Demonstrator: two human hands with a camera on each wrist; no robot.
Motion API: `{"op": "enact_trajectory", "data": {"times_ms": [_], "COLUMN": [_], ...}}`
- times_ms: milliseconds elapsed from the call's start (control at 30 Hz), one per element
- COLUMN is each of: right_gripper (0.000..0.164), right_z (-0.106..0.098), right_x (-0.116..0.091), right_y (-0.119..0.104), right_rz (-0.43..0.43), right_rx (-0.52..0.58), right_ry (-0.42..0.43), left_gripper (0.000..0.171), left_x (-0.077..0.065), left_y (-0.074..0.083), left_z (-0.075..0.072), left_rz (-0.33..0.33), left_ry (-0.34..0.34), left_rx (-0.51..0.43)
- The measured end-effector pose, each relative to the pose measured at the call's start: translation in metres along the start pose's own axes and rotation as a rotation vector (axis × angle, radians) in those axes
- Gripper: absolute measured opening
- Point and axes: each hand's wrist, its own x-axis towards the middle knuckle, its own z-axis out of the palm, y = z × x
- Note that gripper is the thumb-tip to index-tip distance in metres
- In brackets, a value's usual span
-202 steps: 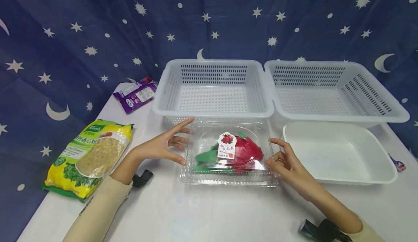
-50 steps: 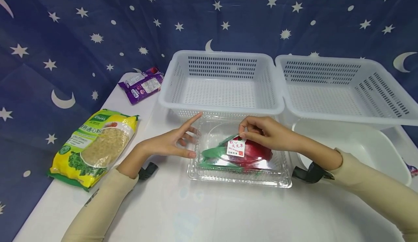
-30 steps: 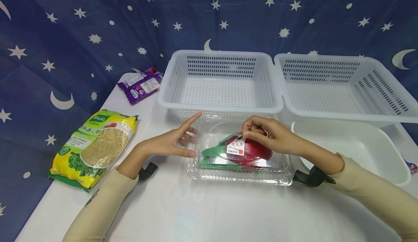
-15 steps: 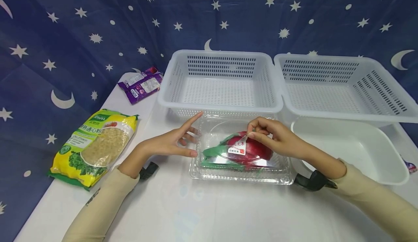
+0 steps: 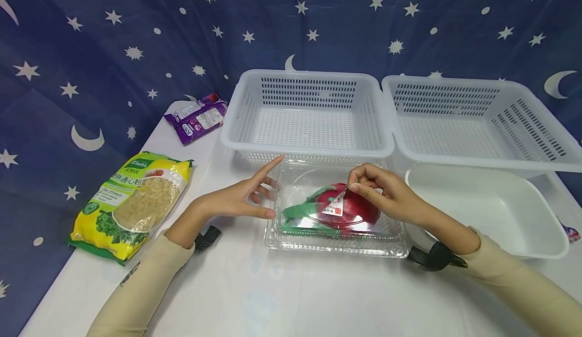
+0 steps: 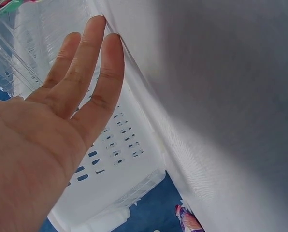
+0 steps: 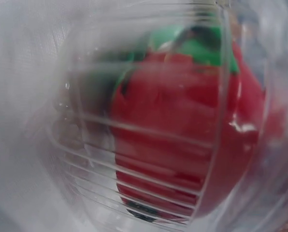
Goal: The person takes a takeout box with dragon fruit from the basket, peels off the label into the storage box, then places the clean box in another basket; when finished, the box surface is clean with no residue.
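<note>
A clear plastic clamshell box [image 5: 291,178] lies closed on the table, with a red and green dragon fruit [image 5: 361,208] inside. My right hand [image 5: 386,193] pinches the upper corner of a white label [image 5: 335,208], which is lifted and folded back while its lower part lies on the lid. At the box's left edge is my left hand [image 5: 238,195], fingers and thumb spread; the thumb tip meets the edge. The left wrist view shows that hand's straight fingers [image 6: 98,82]. In the right wrist view the blurred fruit [image 7: 168,125] shows through the ribbed side wall.
Two white perforated baskets [image 5: 306,150] [image 5: 482,161] stand behind the box. A white tub [image 5: 477,210] is at the right, under the right forearm. On the left lie a yellow pasta bag [image 5: 132,205] and a purple packet [image 5: 200,119]. Another small packet [image 5: 570,233] sits far right.
My right hand has come from the box's right edge to the label and drawn its upper corner back, rightward, so less print shows. My left hand stays at the left edge.
</note>
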Motion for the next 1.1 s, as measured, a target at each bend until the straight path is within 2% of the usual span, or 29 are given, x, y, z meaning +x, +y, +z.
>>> {"op": "enact_trajectory", "data": {"times_ms": [567,800,933,1100], "right_gripper": [0.009,0.006,0.003,0.006], "right_z": [0.0009,0.0039,0.0048,0.0027], "right_x": [-0.0047,-0.0049,-0.0057,-0.0079], "right_y": [0.0052,0.0050,0.0032,-0.0008], "right_rz": [-0.070,-0.089,-0.082,-0.026], "right_rx": [0.107,0.129,0.158,0.250], "right_ry": [0.067,0.123,0.146,0.183], "left_gripper": [0.112,0.111,0.112,0.114], "left_x": [0.0011,-0.0003,0.0000,0.0003], "left_y": [0.0021,0.0029,0.0026,0.0028], "left_z": [0.0015,0.0014,0.0013,0.0014], "left_rz": [-0.001,-0.001,0.003,0.010], "left_ry": [-0.013,-0.013,-0.012,-0.016], "left_rx": [-0.028,-0.032,-0.028,-0.024]}}
